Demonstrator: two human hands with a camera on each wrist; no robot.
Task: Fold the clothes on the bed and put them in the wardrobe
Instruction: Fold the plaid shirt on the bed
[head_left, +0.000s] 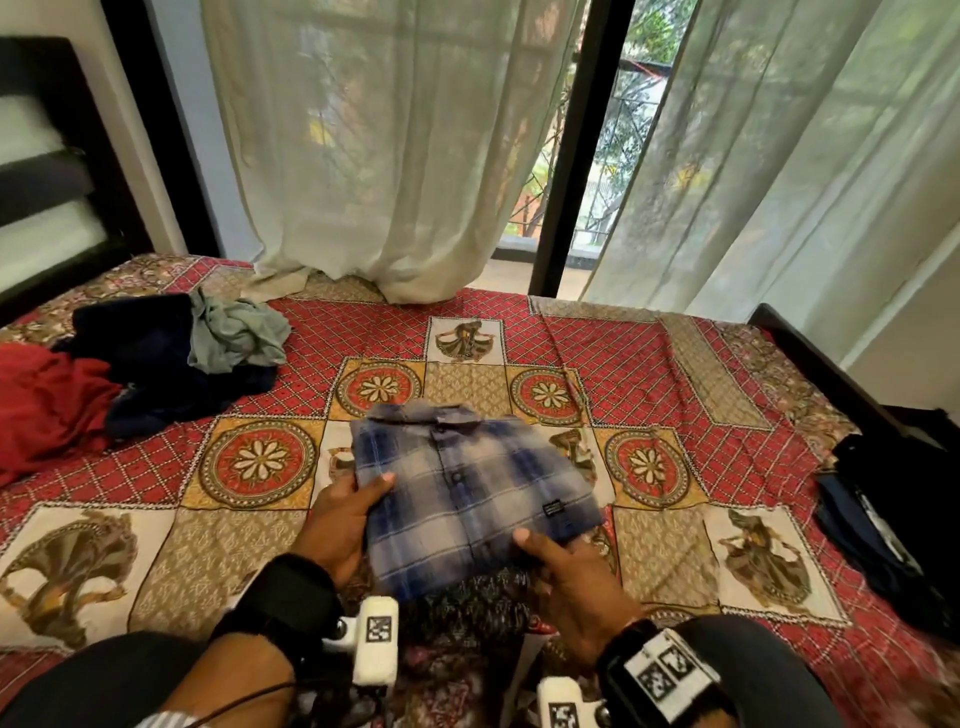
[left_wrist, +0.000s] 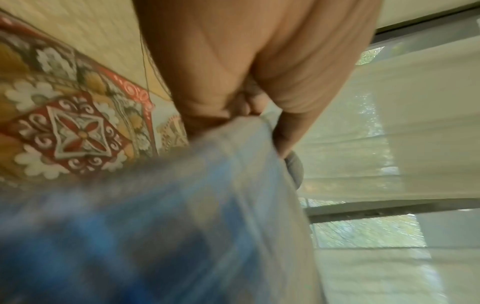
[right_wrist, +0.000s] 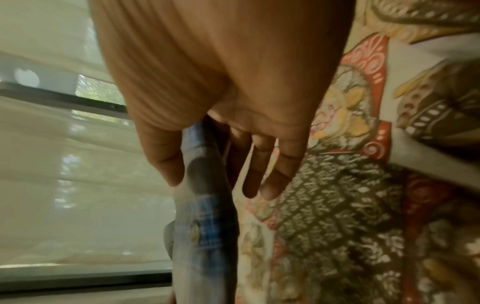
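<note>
A folded blue and white plaid shirt (head_left: 467, 488) is held above the bed, collar pointing away from me. My left hand (head_left: 348, 514) pinches its left edge, thumb on top and fingers underneath. My right hand (head_left: 566, 577) pinches its near right corner the same way. The left wrist view shows the shirt (left_wrist: 182, 226) blurred against my left hand (left_wrist: 246, 115). In the right wrist view the shirt's edge (right_wrist: 205, 205) sits between the thumb and fingers of my right hand (right_wrist: 215, 164). An unfolded pile lies at the far left: red garment (head_left: 47, 405), dark navy clothes (head_left: 150, 358), grey-green cloth (head_left: 234, 338).
The bed carries a red and gold patterned cover (head_left: 623, 353). Dark folded clothes (head_left: 893, 525) lie at its right edge. Pale curtains (head_left: 384, 156) hang over a window behind the bed, touching the cover. A dark headboard (head_left: 47, 171) stands at the far left.
</note>
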